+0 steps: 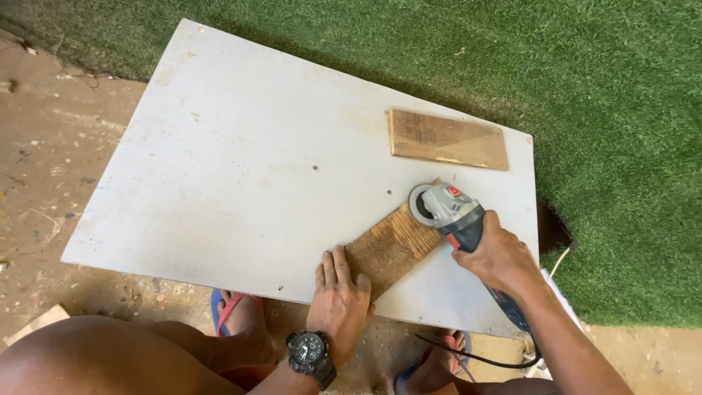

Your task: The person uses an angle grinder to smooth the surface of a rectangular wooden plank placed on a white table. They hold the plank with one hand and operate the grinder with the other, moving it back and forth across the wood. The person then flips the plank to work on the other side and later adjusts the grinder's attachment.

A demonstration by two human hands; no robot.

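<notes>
Head view looked straight down on a white board (241, 161) lying flat on the ground, and everything else is best placed against it. A wooden piece (393, 246) lay on the board near its near edge, towards the right end, set on a slant so that its long axis ran from the person's side up and away to the right. The left hand (338, 298) lay flat, fingers spread, pressing on the lower, nearer end of that piece and partly overhanging the board's near edge; a dark wristwatch (310, 354) sat on its wrist. The right hand (497, 257) was closed around the blue body of an angle grinder (447, 210), whose grey head and disc rested on the upper, farther end of the piece, so the tool lay across the wood's far end while the left hand was the nearer one to its near end. A second wooden plank (447, 140) lay well apart, by the board's far right corner. Green artificial turf (621, 110) ran beyond the board's far and right edges, and bare dirt lay to its left. The grinder's black cord (475, 357) trailed below the board's near edge.
</notes>
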